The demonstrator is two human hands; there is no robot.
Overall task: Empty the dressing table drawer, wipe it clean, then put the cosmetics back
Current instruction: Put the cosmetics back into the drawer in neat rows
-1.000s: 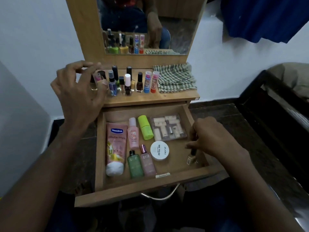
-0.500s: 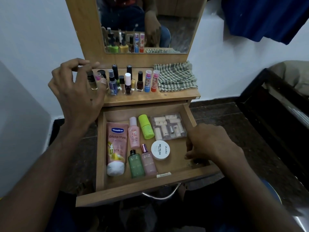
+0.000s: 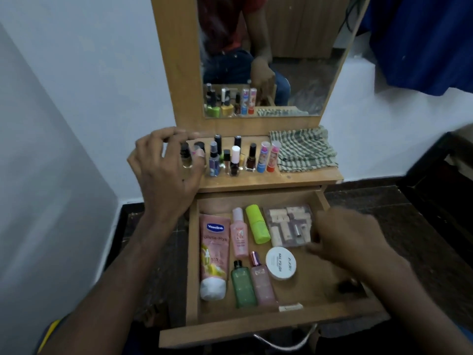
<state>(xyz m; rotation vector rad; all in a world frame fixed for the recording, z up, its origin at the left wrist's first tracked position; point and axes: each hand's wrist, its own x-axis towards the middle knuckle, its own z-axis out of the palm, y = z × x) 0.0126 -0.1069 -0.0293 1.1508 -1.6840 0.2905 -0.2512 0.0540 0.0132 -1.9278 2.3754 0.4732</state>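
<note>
Left hand (image 3: 163,172) up at the counter (image 3: 268,179), fingers curled round a small clear bottle with a dark cap (image 3: 185,158), setting it at the left end of the row of nail polishes and lip balms (image 3: 252,157). Right hand (image 3: 343,242) low over the drawer (image 3: 281,326), blurred; fingers bent, reaching toward the plastic case of small vials (image 3: 288,225) — cannot tell whether it has hold of anything.

Still lying in the drawer, left to right from the Vaseline tube (image 3: 214,254): pink bottle (image 3: 239,235), lime-green stick (image 3: 258,224), green flask (image 3: 243,286), pink flask (image 3: 263,284), white jar (image 3: 281,262). Dark blurred item by right wall, unidentifiable.

Judgement: tube soft, take mid-body. Flasks look like glass, probably slick and breakable; grip the body, not the cap. Case light, stiff; pinch by edges, keep level. Checked cloth (image 3: 304,152) folded right of the row.
</note>
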